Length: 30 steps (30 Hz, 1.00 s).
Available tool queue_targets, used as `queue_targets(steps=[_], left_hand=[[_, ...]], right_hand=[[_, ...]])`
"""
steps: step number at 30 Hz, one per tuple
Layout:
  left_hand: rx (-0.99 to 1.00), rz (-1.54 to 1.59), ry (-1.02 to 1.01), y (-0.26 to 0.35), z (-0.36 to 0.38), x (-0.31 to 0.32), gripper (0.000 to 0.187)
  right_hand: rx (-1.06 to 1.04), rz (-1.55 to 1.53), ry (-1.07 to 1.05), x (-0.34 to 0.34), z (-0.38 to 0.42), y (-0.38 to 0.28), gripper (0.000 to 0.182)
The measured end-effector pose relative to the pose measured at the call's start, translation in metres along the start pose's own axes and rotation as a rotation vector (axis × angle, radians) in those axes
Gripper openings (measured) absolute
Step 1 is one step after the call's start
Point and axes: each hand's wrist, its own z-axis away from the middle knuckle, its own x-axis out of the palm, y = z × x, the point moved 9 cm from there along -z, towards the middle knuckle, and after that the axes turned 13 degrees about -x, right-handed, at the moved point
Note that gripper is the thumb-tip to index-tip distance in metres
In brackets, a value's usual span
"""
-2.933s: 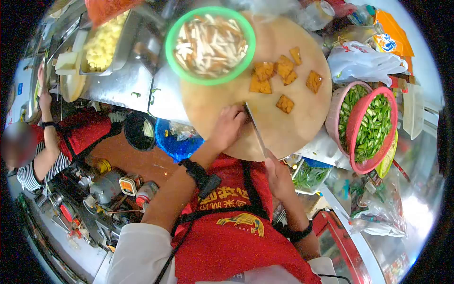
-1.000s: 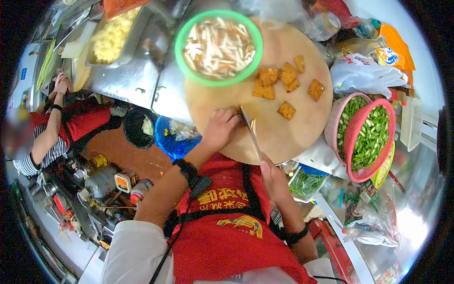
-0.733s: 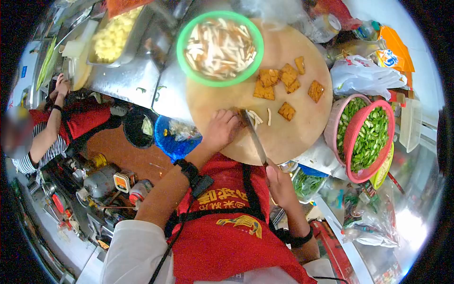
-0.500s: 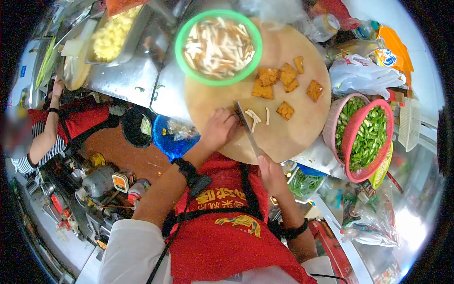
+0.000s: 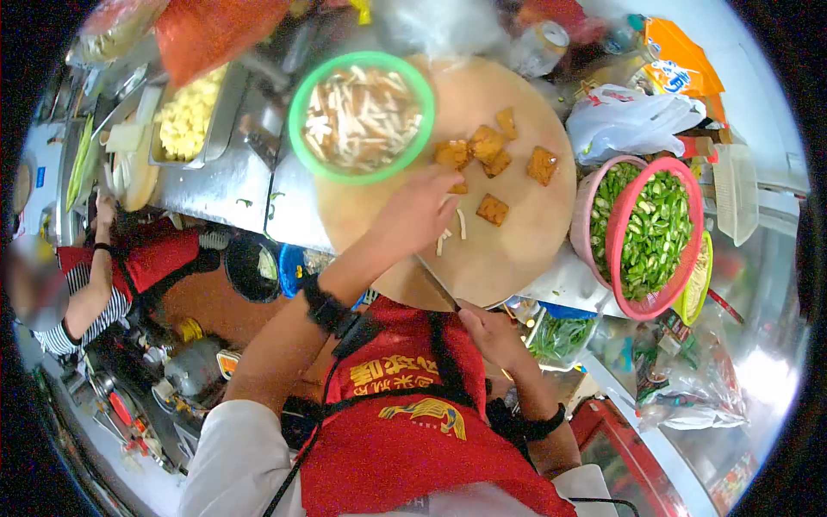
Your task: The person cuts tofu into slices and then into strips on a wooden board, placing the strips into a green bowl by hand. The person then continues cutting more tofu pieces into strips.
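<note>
My left hand reaches over the round cutting board, its fingers closed on the edge of a brown piece of dried tofu, which they partly cover. My right hand grips the handle of a knife, whose blade points up and left, low over the board's near edge. A few pale cut strips lie beside my left hand. Several more dried tofu pieces are scattered farther right. A green-rimmed basin full of cut strips stands on the board's far left part.
Stacked pink baskets of sliced green peppers stand right of the board. Behind them lies a white plastic bag. On the left counter is a metal tray of yellow chunks. A co-worker's arm shows at far left.
My left hand has left the knife blade and moved forward to the dried tofu. The knife in my right hand has drawn back toward me. The view has shifted somewhat.
</note>
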Motion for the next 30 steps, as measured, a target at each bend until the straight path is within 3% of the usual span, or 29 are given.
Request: queue_targets(steps=[1,2,4,7,10,12,16,18,19,21,25,28,30], left_hand=[[0.078,-0.192,-0.075,0.009,-0.006,0.017,0.041],[0.093,-0.194,-0.079,0.010,-0.014,0.026,0.041],[0.135,-0.680,-0.061,0.000,-0.027,0.057,0.056],[0.036,-0.771,-0.121,-0.016,-0.043,0.072,0.061],[0.058,-0.769,-0.160,-0.021,-0.047,0.075,0.050],[0.073,-0.686,-0.105,-0.008,-0.044,0.066,0.034],[0.230,-0.850,-0.067,0.006,-0.053,0.061,0.029],[0.090,-0.602,-0.047,0.007,-0.064,0.047,0.026],[0.103,-0.609,-0.050,0.010,-0.069,0.049,0.026],[0.042,-0.217,-0.010,0.013,-0.083,0.041,0.025],[-0.042,-0.219,-0.100,0.003,-0.115,0.063,0.029],[0.128,-0.340,-0.022,0.016,-0.127,0.073,0.039],[-0.058,-0.420,-0.230,0.003,-0.136,0.090,0.049]], right_hand=[[0.000,-0.003,0.015,0.002,0.000,0.003,0.042],[-0.035,0.052,0.021,0.005,-0.001,0.007,0.041],[-0.070,0.108,0.045,0.004,-0.001,0.007,0.041],[-0.010,0.090,0.004,0.010,0.002,0.017,0.042],[-0.102,0.136,0.052,0.008,0.001,0.007,0.042],[0.018,0.114,-0.046,0.010,0.004,0.004,0.045],[0.016,0.090,0.000,0.007,0.003,-0.004,0.048],[0.071,0.047,-0.059,0.020,-0.001,0.012,0.050],[0.069,0.040,-0.046,0.019,-0.002,0.012,0.050],[0.044,0.007,-0.049,0.018,-0.002,0.007,0.051],[0.059,-0.040,-0.067,0.010,0.001,-0.006,0.052],[0.068,0.101,-0.075,-0.005,0.007,-0.025,0.053],[0.056,-0.009,-0.072,0.013,0.001,-0.005,0.053]])
